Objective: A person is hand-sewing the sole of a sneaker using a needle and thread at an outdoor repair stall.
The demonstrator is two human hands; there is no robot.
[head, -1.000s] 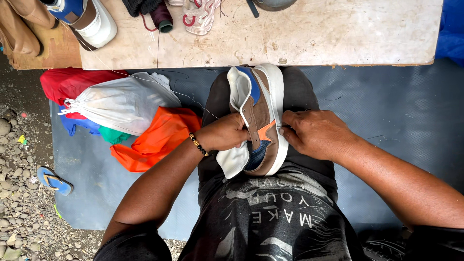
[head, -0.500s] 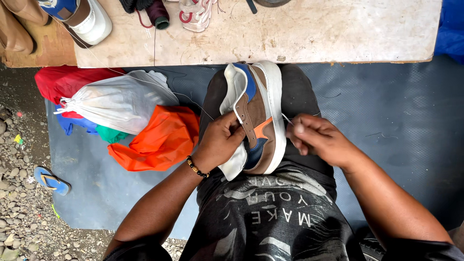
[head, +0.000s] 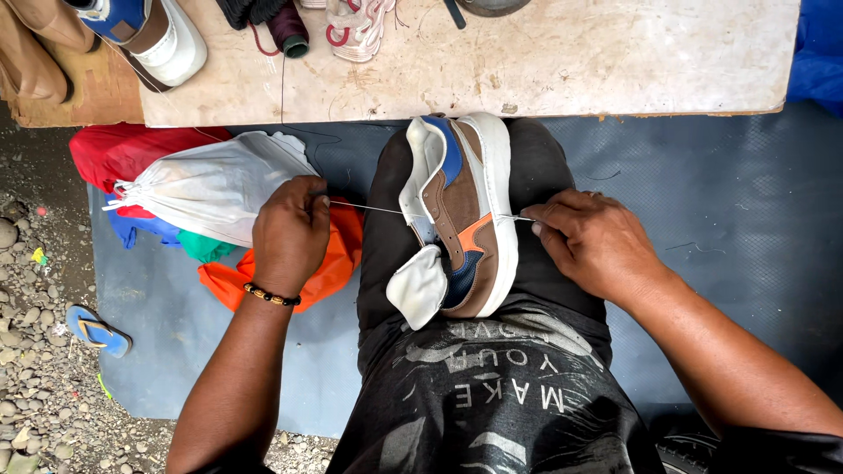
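A brown, blue and orange sneaker (head: 465,219) with a thick white sole lies on its side across my lap. A thin white thread (head: 369,208) runs taut out of its left side to my left hand (head: 291,233), which pinches it well to the left of the shoe, over the bags. My right hand (head: 590,241) rests at the sole's right edge, fingers closed on the thread's other end or a needle; which one is too small to tell. The white tongue (head: 418,285) hangs open at the shoe's near end.
A worn wooden bench top (head: 562,61) spans the far side, holding another sneaker (head: 154,39), a dark thread spool (head: 288,26) and a small pink-trimmed shoe (head: 356,31). White (head: 211,184), red, green and orange (head: 338,259) bags lie left on a blue mat (head: 720,211). A sandal (head: 97,331) lies on the gravel.
My left hand has left the shoe and pulled out to the left, drawing the thread taut. My right hand has shifted slightly right along the sole.
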